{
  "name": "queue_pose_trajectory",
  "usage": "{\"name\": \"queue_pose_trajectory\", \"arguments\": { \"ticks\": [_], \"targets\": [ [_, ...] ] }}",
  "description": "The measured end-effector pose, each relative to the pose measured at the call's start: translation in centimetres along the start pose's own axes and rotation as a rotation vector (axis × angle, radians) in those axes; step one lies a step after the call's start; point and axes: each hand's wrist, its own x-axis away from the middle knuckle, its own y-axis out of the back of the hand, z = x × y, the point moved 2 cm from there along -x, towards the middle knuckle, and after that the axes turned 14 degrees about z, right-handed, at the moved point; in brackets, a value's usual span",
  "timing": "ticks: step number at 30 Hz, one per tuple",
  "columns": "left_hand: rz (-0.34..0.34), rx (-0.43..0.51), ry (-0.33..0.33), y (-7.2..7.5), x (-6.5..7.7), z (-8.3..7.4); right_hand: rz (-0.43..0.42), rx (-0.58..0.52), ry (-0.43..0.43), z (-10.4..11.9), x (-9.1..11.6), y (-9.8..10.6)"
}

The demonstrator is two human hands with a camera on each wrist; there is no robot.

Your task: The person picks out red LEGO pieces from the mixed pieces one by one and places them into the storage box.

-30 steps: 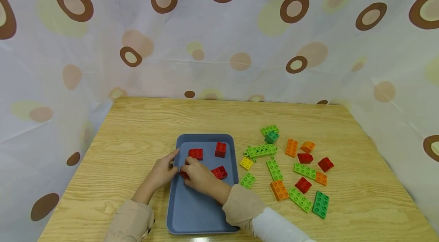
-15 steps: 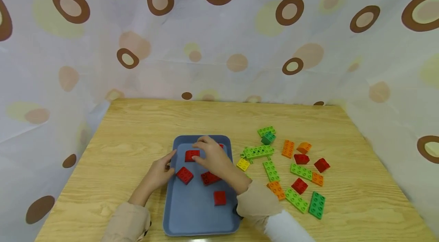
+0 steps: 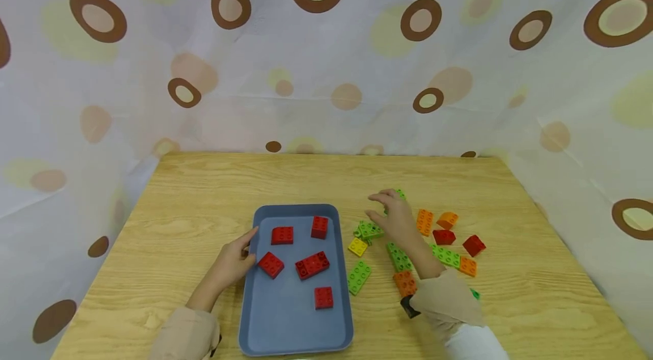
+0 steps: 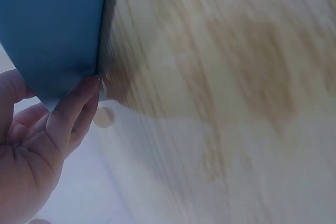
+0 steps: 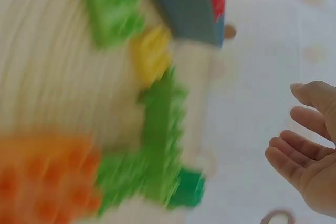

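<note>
My left hand [image 3: 232, 261] holds the left edge of a blue-grey tray [image 3: 285, 329]. In the left wrist view, its thumb and fingers [image 4: 71, 111] lie on either side of the tray's edge. Red toy bricks lie apart in the tray, among them a long brick [image 3: 312, 265] and a square-topped brick [image 3: 323, 297]. My right hand [image 3: 400, 227], fingers apart and holding nothing, is over the bricks right of the tray. It partly covers a bright green brick [image 3: 371, 231] and hides most of the dark green brick [image 5: 189, 187] behind it.
Right of the tray lie a yellow brick [image 3: 358, 246], a light green brick [image 3: 359, 277] and an orange brick [image 3: 405, 282]. Farther right are red bricks [image 3: 474, 245] and more orange and green ones. A patterned cloth [image 3: 326, 76] hangs behind the wooden table [image 3: 214, 178].
My right hand has let go of a red brick at the tray's left side, then moved across the tray and right, over the loose bricks. My left hand has stayed at the tray's edge.
</note>
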Motion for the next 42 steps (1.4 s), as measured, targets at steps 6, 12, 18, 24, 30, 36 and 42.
{"name": "queue_pose_trajectory", "arguments": {
  "ticks": [6,12,18,24,30,36,42],
  "targets": [
    [0.001,-0.012,0.002,0.1,0.4,0.3,0.021,0.032,-0.164,-5.8,3.6,2.5],
    [-0.007,-0.027,-0.006,0.2,0.5,0.5,0.052,0.084,-0.241,-8.7,6.4,3.8],
    [-0.011,-0.025,0.003,0.4,0.7,0.5,0.064,0.138,-0.271,-9.8,6.9,3.4],
    [0.003,-0.027,0.014,0.3,0.6,0.5,0.058,0.148,-0.315,-10.7,7.1,2.8],
    [0.016,-0.018,0.02,0.2,0.2,0.5,0.031,0.141,-0.325,-11.5,7.4,2.6],
    [0.019,-0.013,0.016,0.0,-0.1,0.5,-0.001,0.136,-0.34,-11.9,7.6,2.5],
    [0.02,-0.01,0.017,-0.1,-0.2,0.3,-0.022,0.137,-0.339,-11.8,7.7,2.6]
  ]
}}
